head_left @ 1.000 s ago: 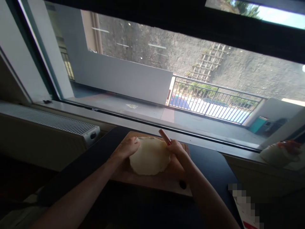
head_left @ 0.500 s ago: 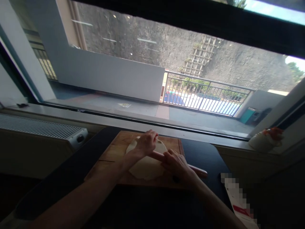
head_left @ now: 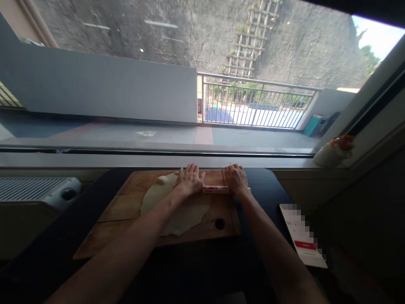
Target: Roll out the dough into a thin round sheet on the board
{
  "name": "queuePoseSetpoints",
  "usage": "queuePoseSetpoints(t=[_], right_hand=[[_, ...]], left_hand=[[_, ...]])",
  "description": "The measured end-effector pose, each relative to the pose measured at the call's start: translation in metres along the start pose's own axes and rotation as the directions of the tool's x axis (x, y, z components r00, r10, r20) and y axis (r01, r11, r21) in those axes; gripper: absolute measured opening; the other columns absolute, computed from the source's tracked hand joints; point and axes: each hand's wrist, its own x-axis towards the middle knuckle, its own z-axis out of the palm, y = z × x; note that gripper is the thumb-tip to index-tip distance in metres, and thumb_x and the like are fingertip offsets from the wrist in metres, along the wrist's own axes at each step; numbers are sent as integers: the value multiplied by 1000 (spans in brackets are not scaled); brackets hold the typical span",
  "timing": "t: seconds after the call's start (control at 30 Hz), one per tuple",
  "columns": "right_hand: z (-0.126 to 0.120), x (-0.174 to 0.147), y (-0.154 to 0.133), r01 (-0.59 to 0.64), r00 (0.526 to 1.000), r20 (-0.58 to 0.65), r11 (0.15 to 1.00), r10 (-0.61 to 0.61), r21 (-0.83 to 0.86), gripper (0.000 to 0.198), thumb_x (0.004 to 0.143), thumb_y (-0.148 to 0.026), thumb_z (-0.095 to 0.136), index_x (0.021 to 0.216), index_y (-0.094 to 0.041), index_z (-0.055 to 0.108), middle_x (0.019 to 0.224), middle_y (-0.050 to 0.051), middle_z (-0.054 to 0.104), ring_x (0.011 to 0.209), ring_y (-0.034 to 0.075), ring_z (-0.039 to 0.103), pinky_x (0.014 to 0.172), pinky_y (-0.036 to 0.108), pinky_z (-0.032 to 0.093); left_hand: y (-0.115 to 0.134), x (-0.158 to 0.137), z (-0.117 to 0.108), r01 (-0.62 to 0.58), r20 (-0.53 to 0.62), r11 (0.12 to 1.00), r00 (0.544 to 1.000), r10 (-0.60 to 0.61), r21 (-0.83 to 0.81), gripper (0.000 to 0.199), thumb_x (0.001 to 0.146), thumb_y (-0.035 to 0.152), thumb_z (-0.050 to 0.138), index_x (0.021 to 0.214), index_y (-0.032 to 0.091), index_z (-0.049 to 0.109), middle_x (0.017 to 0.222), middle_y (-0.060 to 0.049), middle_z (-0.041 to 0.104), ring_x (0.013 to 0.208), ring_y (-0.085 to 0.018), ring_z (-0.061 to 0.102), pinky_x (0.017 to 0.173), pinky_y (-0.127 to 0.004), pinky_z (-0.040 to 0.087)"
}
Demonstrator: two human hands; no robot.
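Lying palm down across the pin (head_left: pixel 215 189), the left hand (head_left: pixel 190 179) is fairly open, fingers reaching forward and slightly spread. Right hand (head_left: pixel 236 179) lies over the pin's other end, fingers bent forward; cannot tell whether it closes round the pin. A tip of the pin shows past the right wrist.

Pin: level, crosswise, over the right part of the board (head_left: pixel 126 198). Red lettering or pattern on its pale middle, between the two hands; too small to read.

Dough (head_left: pixel 186 215): one thin sheet, uneven edge, flat on the board, mostly left of the pin. Left forearm crosses above it and hides part. Cannot tell if the pin's left end touches it under the hand.

Board: wooden, on a dark tabletop (head_left: pixel 272 198); dark round hole (head_left: pixel 220 223) near the front right corner, dark line across the left side.

Writing: pale panel (head_left: pixel 302 236) at the tabletop's right edge reads "00:", the rest pixelated. Red block lower on it, marks illegible. Beyond the window, a pale triangular mark (head_left: pixel 145 133) on the ground; any lettering too small.

Left: radiator (head_left: pixel 38 190), slatted top. Right, on the sill (head_left: pixel 268 162): white jar (head_left: pixel 329 155), orange top.
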Motion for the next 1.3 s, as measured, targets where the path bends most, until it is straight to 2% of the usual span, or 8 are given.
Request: queuePoseSetpoints(t=[0.27,0.37,0.57,0.63,0.83,0.93,1.13,1.3], right_hand=[[-16,-115,5,161,983,94,987,-159,-16,44,93,-45,25,126,-24,46,132,6,43,128,24,24,103,38,20],[-16,-102,3,137,981,146,990,-131,-33,45,93,-46,24,123,-24,49,129,7,46,128,25,24,103,39,18],[-8,-7,-7,-34,975,222,999,35,-9,48,94,-43,18,113,-22,56,120,9,51,114,23,39,93,38,29],[-8,-15,-5,-5,981,196,1000,5,-3,46,94,-44,20,114,-22,55,123,8,50,117,23,38,94,38,28],[-11,-111,12,155,977,151,988,-149,-29,53,91,-50,22,133,-21,38,137,8,40,131,24,22,104,40,15],[-10,-101,12,131,977,171,991,-124,-29,55,90,-53,22,131,-20,40,135,9,42,130,26,23,103,42,16],[-4,-15,0,-11,961,275,1000,11,-2,46,92,-45,20,117,-23,51,124,8,50,122,24,34,96,42,27],[-9,-74,7,110,980,172,993,-103,-35,48,93,-46,19,129,-24,42,136,6,40,131,24,22,103,42,17]], left_hand=[[-17,-116,20,-265,-206,960,938,278,89,55,89,37,27,138,14,33,145,-7,30,136,-22,21,112,-42,9],[-14,-97,18,-241,-204,967,946,252,78,56,89,38,26,138,12,32,146,-8,28,136,-22,19,112,-43,6],[3,-10,0,19,22,999,1000,-18,-33,62,89,42,20,137,4,30,147,-15,22,137,-26,15,110,-49,9],[2,-25,0,-12,-7,999,1000,12,-34,61,89,42,21,137,5,32,146,-15,25,136,-26,17,109,-49,10],[-9,-117,13,-244,-135,970,961,242,2,55,90,41,23,135,14,38,144,-8,33,135,-21,23,112,-44,9],[-7,-94,12,-233,-142,972,962,233,14,56,90,40,22,136,11,36,145,-8,30,136,-21,18,112,-44,5],[10,-10,-2,7,29,1000,1000,-6,-28,63,89,43,22,137,3,31,147,-15,22,138,-25,10,110,-49,6],[0,-80,6,-164,-60,986,985,163,-8,59,89,43,24,133,9,40,142,-13,34,136,-24,21,111,-46,7]])
